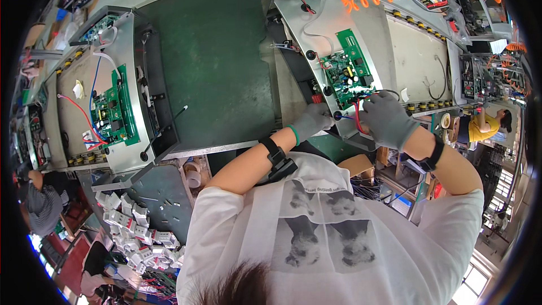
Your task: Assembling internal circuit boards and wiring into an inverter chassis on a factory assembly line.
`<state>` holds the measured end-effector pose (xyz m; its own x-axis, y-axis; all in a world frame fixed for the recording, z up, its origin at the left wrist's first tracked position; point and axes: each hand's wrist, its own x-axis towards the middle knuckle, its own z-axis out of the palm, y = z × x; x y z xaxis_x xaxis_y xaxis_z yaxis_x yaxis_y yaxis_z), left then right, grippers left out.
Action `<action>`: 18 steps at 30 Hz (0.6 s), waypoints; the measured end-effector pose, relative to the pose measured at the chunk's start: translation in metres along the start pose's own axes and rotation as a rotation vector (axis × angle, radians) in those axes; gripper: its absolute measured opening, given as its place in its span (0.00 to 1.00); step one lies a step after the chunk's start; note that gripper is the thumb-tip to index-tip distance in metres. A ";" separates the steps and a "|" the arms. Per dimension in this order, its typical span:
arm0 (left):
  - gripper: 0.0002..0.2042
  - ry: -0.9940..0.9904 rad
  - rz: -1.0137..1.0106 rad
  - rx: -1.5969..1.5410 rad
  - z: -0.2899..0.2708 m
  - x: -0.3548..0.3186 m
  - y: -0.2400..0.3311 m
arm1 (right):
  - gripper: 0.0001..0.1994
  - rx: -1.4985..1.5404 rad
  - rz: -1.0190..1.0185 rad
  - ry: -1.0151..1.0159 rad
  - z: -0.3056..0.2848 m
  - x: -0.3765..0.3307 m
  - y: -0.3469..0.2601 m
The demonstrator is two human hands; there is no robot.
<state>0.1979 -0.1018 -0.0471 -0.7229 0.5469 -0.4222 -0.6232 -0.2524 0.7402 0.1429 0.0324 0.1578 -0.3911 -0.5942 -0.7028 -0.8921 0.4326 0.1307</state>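
Green circuit board (351, 66), on silver metal panel (335, 20) right of dark mat (214, 62). Right hand (388, 120), gloved: fingers curled at red wires (358, 117), board's near end; grip unclear. Left hand (312, 122), gloved: half-closed beside panel's near corner; hold unclear.

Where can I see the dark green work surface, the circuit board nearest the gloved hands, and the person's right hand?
Dark green work surface (212, 62): head view, bare middle.
Circuit board (348, 70): head view, component-covered middle.
Right hand (389, 121): head view, back of the grey glove.

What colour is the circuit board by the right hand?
The circuit board is green; the head view shows it best.
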 end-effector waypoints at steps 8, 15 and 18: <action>0.06 0.055 0.026 0.059 0.001 0.008 -0.009 | 0.12 0.123 0.068 0.054 -0.001 -0.010 0.016; 0.07 0.014 0.135 0.055 -0.010 0.017 -0.029 | 0.04 0.300 -0.070 -0.042 0.009 -0.002 0.037; 0.05 0.062 0.050 0.150 -0.009 0.006 -0.006 | 0.06 0.322 -0.053 -0.077 0.001 0.000 0.043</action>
<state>0.1946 -0.1038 -0.0587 -0.7716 0.4854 -0.4111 -0.5379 -0.1531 0.8290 0.1047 0.0519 0.1625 -0.3171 -0.5739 -0.7551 -0.7885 0.6019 -0.1263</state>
